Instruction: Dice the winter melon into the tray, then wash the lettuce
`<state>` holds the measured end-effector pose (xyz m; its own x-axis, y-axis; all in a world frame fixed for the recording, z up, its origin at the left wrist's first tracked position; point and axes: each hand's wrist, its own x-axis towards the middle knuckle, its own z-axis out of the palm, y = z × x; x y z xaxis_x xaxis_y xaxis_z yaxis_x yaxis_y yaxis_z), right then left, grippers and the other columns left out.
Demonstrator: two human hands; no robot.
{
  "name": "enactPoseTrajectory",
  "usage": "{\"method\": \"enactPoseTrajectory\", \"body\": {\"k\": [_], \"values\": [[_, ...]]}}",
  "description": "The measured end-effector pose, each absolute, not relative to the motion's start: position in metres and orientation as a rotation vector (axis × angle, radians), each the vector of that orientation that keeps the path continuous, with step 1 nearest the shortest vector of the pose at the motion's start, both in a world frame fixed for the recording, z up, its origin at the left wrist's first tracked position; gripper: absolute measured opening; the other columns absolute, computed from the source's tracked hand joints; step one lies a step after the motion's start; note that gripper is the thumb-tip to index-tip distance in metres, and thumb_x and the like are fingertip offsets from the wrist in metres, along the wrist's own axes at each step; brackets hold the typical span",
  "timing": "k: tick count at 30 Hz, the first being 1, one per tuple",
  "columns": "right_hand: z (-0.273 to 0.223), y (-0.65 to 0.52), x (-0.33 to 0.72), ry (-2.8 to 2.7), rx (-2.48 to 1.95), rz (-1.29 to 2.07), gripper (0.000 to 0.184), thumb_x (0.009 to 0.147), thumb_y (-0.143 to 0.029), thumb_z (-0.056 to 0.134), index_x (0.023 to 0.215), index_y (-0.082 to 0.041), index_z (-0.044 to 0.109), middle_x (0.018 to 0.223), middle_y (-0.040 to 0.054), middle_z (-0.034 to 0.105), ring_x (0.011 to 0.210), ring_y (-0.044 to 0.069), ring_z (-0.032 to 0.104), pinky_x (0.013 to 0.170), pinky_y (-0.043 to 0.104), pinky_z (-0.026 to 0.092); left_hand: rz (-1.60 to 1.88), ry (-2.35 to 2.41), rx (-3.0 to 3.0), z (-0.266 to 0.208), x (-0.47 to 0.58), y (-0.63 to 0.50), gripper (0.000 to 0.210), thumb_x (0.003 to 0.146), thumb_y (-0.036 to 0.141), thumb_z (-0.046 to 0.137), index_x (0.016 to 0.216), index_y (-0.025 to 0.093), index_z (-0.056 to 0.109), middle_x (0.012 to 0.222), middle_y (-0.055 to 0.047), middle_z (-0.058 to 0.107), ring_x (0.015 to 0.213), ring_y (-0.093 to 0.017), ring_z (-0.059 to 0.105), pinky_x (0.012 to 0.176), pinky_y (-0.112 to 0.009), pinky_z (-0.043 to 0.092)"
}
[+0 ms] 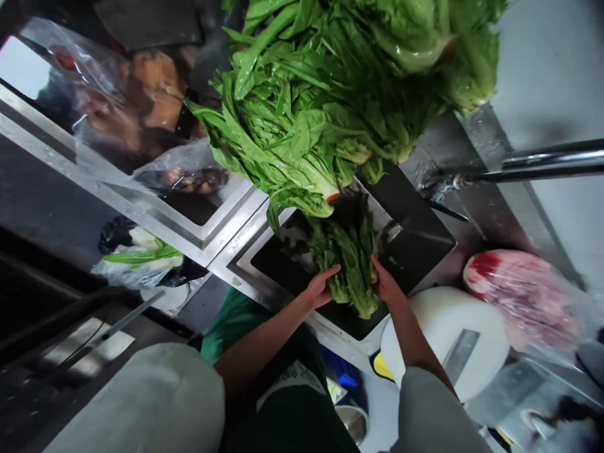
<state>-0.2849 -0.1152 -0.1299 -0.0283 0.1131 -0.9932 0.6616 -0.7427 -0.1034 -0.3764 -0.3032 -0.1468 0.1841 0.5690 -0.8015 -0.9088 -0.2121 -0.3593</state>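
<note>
Between my two hands is a bunch of leafy lettuce (352, 267), held down inside a metal sink (415, 217). My left hand (321, 288) grips its left side, with the thumb lying over the leaves. On the opposite side my right hand (385, 281) closes on the bunch, thumb pointing up along it. The fingers of both hands are partly hidden under the leaves. Just beyond, a large wet heap of long-leaved lettuce (302, 138) is piled high and overhangs the sink's far part.
A second sink basin (202, 233) at left holds bagged meat (155, 88). To the right are a chrome faucet (552, 162), a round white cutting board (436, 314) with a cleaver (461, 357), and wrapped raw meat (523, 296). Bagged vegetables (146, 255) sit lower left.
</note>
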Motion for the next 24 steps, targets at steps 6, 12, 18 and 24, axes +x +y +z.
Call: {"method": "enactPoseTrajectory", "body": {"k": [6,12,18,24], "values": [[-0.069,-0.173,-0.235,0.681,2.115,-1.985,0.038,0.084,-0.063,0.074,0.091,-0.026,0.074,0.077,0.0040,0.080,0.085,0.028,0.081,0.073,0.037,0.069,1.326,0.378,-0.868,-0.106,-0.370,-0.348,0.023,0.083,0.015,0.081,0.104,0.012,0.072,0.093,-0.010,0.080,0.095,-0.027,0.078,0.107,-0.049,0.055],[-0.001,-0.209,-0.224,0.869,2.115,-2.152,0.033,0.076,-0.052,0.086,0.087,-0.025,0.072,0.078,0.0042,0.080,0.090,0.029,0.080,0.071,0.034,0.069,1.300,0.367,-0.687,-0.046,-0.378,-0.371,0.030,0.079,0.019,0.084,0.106,0.013,0.074,0.107,-0.013,0.080,0.107,-0.029,0.076,0.110,-0.045,0.053],[0.028,-0.222,-0.253,1.209,1.939,-2.115,0.040,0.076,-0.059,0.082,0.102,-0.029,0.074,0.098,0.0051,0.082,0.108,0.031,0.077,0.081,0.040,0.069,1.116,0.468,-0.537,-0.012,-0.407,-0.367,0.031,0.085,0.029,0.083,0.108,0.010,0.075,0.106,-0.017,0.080,0.104,-0.030,0.078,0.104,-0.044,0.057],[0.036,-0.236,-0.274,1.353,1.990,-2.070,0.040,0.076,-0.062,0.080,0.101,-0.031,0.074,0.104,0.0058,0.081,0.112,0.031,0.075,0.082,0.042,0.069,1.166,0.618,-0.524,0.016,-0.426,-0.360,0.038,0.080,0.029,0.088,0.110,0.011,0.075,0.108,-0.017,0.080,0.101,-0.030,0.078,0.099,-0.045,0.060]]}}
